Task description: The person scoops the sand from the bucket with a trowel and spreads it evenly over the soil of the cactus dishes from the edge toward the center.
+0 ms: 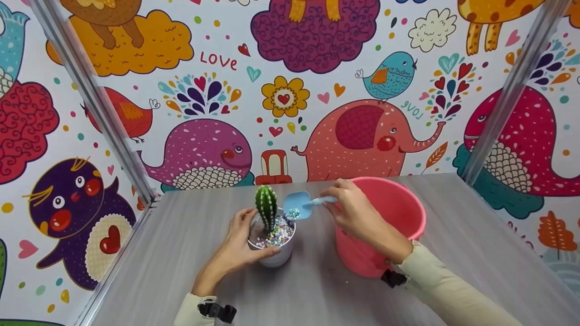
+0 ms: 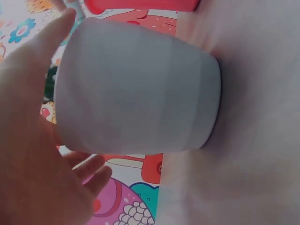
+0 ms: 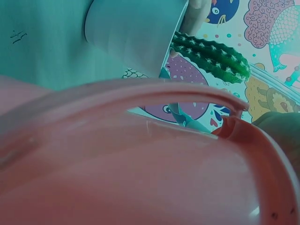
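Observation:
A green cactus [image 1: 266,203] stands in a white pot [image 1: 277,259], with small multicoloured pebbles [image 1: 282,233] over part of the surface inside. My left hand [image 1: 238,244] grips the pot near its rim, thumb along the front and fingers round the far side. In the left wrist view the pot [image 2: 140,89] fills the middle. My right hand [image 1: 351,206] pinches the handle of a light blue toy shovel [image 1: 298,203]. Its blade is at the pot's right rim and carries a few pebbles [image 1: 294,213]. In the right wrist view the shovel is mostly hidden behind the bucket rim.
A pink bucket [image 1: 378,258] stands on the grey table [image 1: 181,262] right of the pot, beneath my right forearm. The bucket's rim and handle [image 3: 187,93] cross the right wrist view. Patterned walls [image 1: 281,131] and metal posts [image 1: 97,99] enclose the table.

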### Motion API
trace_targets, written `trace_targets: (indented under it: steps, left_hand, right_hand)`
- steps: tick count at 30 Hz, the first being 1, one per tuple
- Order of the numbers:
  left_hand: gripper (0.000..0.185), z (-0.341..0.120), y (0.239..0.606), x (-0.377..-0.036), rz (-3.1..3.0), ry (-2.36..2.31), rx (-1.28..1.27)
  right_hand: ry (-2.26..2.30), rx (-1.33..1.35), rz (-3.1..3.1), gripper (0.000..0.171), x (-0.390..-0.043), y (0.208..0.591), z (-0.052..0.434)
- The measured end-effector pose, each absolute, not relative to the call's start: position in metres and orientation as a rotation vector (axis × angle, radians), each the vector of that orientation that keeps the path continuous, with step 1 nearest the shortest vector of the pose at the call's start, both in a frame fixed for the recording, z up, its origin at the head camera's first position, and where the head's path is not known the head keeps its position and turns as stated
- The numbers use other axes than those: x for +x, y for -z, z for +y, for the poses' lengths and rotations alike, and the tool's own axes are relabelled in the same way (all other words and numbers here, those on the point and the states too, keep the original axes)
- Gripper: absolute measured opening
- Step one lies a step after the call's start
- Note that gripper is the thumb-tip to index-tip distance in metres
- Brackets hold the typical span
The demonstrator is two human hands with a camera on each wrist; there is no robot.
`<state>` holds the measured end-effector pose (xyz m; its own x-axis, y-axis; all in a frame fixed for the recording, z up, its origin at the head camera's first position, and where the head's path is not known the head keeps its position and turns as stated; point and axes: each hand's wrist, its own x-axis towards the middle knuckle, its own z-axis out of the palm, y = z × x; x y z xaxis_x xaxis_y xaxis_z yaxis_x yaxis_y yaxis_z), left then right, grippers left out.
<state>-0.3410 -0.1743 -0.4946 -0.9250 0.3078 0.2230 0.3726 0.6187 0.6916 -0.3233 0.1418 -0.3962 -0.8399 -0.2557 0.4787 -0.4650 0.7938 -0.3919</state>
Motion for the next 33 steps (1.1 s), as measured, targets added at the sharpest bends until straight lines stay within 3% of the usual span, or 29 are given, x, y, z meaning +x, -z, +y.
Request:
trace_targets:
  steps: [8,15,33]
  left_hand:
    - [0.119,-0.174,0.494,-0.34,-2.753,1.243,-0.551]
    - [0.111,-0.178,0.495,-0.34,-2.744,1.293,-0.7]
    - [0.12,-0.173,0.497,-0.34,-2.74,1.273,-0.626]
  right_hand:
    - [-0.704,0.553,-2.568,0.026,-0.324,0.396,0.138]
    - [-0.696,0.585,-2.55,0.025,-0.325,0.399,0.133]
    - [-0.659,0.653,-2.487,0.028,-0.326,0.403,0.128]
